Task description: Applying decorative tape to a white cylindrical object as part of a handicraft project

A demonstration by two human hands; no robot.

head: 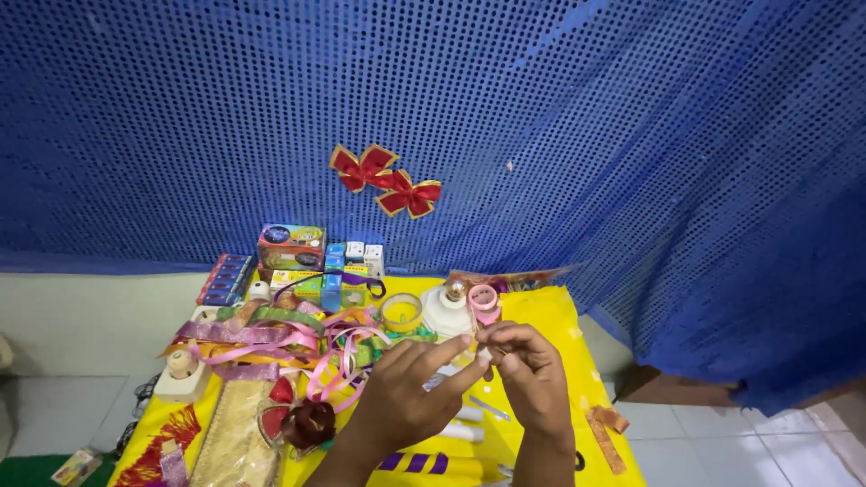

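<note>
My left hand (pixel 403 390) and my right hand (pixel 529 368) meet above a small table with a yellow cloth (pixel 546 316). The fingertips of both pinch a small pale piece between them; I cannot tell what it is. Just beyond the fingers stand a pink tape roll (pixel 484 301), a white bottle with a round cap (pixel 448 308) and a yellow tape roll (pixel 401 311). Pink curled ribbons (pixel 329 356) lie left of my left hand.
Small boxes (pixel 291 246) are stacked at the table's far edge. Green and purple ribbons (pixel 262 329), a dark red ornament (pixel 308 424) and a gold strip (pixel 234 437) lie at left. Two red bows (pixel 386 182) hang on the blue sequin backdrop (pixel 631 135). White tiled floor (pixel 722 451) lies at right.
</note>
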